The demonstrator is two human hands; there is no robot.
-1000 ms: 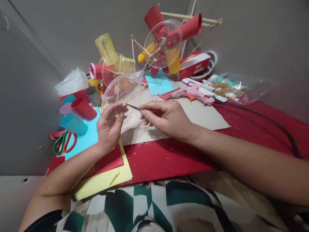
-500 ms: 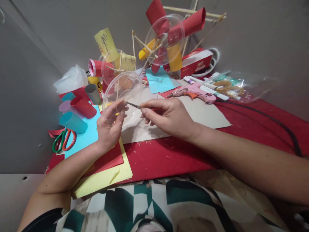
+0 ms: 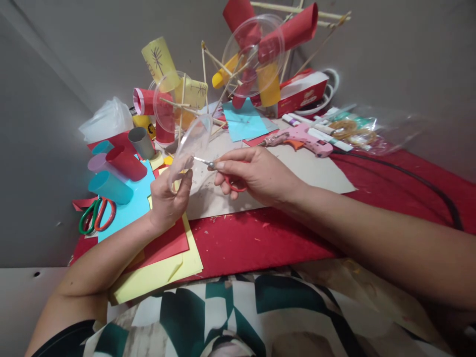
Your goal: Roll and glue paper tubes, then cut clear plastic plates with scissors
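Note:
My left hand (image 3: 171,196) pinches the lower left rim of a clear plastic lid (image 3: 199,141), which is tilted and seen partly edge-on. My right hand (image 3: 256,173) grips small scissors (image 3: 211,164) with red handles. Their blades point left and their tip meets the lid close to my left fingertips; whether the tip goes through the plastic I cannot tell. Beneath both hands lies a grey-white board (image 3: 238,203) on the red tablecloth (image 3: 238,243).
Paper tubes (image 3: 111,187) and green-and-orange-handled scissors (image 3: 97,215) lie left, beside coloured paper (image 3: 159,275). Behind stand stick frames with a red-and-yellow paper wheel (image 3: 286,37) and a smaller wheel (image 3: 159,62). A pink glue gun (image 3: 303,140), its cord (image 3: 405,181) and markers (image 3: 334,139) lie right.
The lid has turned from nearly face-on to a steeper, more edge-on tilt. The scissors have rotated in my right hand, so the red handle loop and pivot now show.

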